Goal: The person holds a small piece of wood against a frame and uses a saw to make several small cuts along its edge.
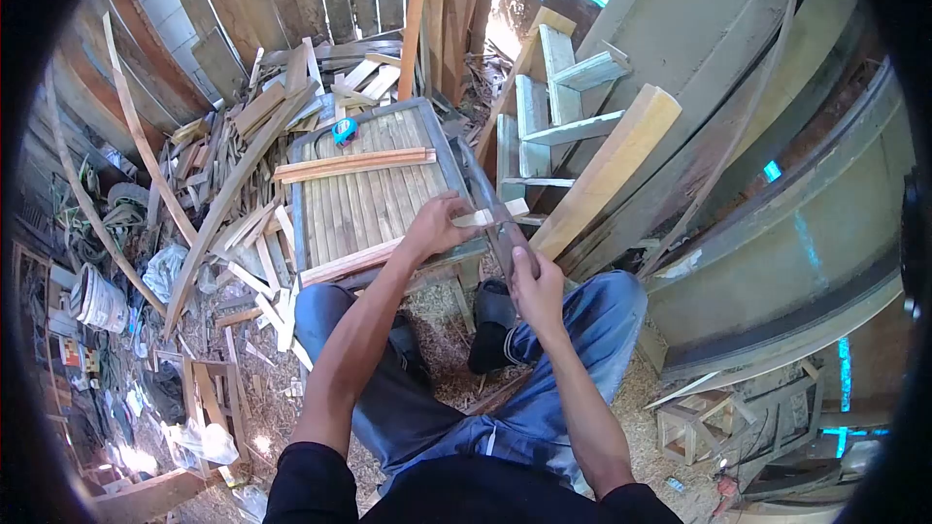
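Wood piece (474, 219), pale and short, is at the bench's (388, 202) near right corner, and I've got my left hand (435, 229) pinching it between thumb and fingers. Now my right hand (536, 286), fingers curled around the near end of a long dark tool (506, 233), is just right of the bench, with the tool crossing the wood piece. On the bench, there's a teal tape measure (345, 130) toward the far edge, reddish strips (354, 165) nearer than it, another strip (354, 262) along the near edge. Scrap wood (257, 136) is heaped left of the bench; a thick plank (612, 170) leans to its right.
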`<state>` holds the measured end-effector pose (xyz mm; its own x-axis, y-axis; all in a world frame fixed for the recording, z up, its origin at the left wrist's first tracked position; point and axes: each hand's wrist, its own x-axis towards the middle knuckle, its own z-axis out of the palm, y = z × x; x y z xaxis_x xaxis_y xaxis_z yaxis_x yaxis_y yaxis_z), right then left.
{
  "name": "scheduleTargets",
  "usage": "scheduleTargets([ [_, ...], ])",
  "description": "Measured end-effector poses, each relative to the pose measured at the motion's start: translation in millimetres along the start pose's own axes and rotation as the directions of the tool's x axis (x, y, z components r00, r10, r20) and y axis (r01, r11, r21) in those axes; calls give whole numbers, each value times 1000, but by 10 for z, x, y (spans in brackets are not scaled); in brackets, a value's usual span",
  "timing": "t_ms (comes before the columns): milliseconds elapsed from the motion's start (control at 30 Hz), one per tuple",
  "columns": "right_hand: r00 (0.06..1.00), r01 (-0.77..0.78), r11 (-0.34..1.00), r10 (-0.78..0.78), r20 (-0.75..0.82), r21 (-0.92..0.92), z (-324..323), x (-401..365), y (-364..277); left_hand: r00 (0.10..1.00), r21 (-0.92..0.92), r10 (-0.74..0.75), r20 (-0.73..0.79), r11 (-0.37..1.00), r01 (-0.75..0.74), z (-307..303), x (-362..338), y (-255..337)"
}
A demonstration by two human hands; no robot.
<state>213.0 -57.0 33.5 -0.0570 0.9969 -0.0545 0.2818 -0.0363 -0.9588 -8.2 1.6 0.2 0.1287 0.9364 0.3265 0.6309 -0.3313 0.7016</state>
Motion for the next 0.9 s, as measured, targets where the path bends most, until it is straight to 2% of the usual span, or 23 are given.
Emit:
scheduleTargets([
  [100, 998, -62, 998, 62, 24, -2, -79, -132, -49, 999, -31, -43, -5, 999, 43, -20, -26, 29],
  [167, 999, -41, 999, 42, 34, -18, -97, -247, -8, 997, -63, -73, 4, 995, 73, -42, -20, 89],
  [233, 995, 94, 992, -95, 0, -89, -92, -312, -28, 999, -9, -40, -13, 999, 39, -28, -26, 106],
  [267, 996, 94, 992, -94, 5, -86, -72, -302, -58, 999, -6, -44, -15, 999, 44, -18, -27, 72],
  [333, 1000, -17, 999, 17, 7, -47, -12, -234, -157, 998, -5, -56, 2, 998, 56, 9, -29, -20],
  [367, 1000, -17, 999, 18, 7, -44, 27, -189, -176, 998, -3, -56, 3, 998, 56, 26, -43, -52],
  [433, 996, 84, 971, -88, -10, -224, 98, -111, -275, 998, 1, -60, -9, 998, 60, 24, -13, -4],
  [567, 981, 180, 956, -192, -31, -231, 42, -287, -386, 994, -38, -109, 4, 993, 109, -12, -31, 37],
  [700, 991, 132, 957, -129, 29, -257, -219, -647, -230, 998, -33, -65, 6, 997, 65, 39, -7, -60],
  [733, 995, 100, 973, -97, 22, -206, -260, -740, -203, 999, -25, -37, 1, 999, 37, 33, -6, -71],
  [767, 998, 65, 986, -63, 16, -154, -280, -790, -191, 999, -24, -41, 1, 999, 41, 28, -10, -81],
  [900, 998, 69, 972, -68, 9, -225, -210, -678, -360, 993, -38, -115, 18, 993, 116, 10, -8, 53],
])
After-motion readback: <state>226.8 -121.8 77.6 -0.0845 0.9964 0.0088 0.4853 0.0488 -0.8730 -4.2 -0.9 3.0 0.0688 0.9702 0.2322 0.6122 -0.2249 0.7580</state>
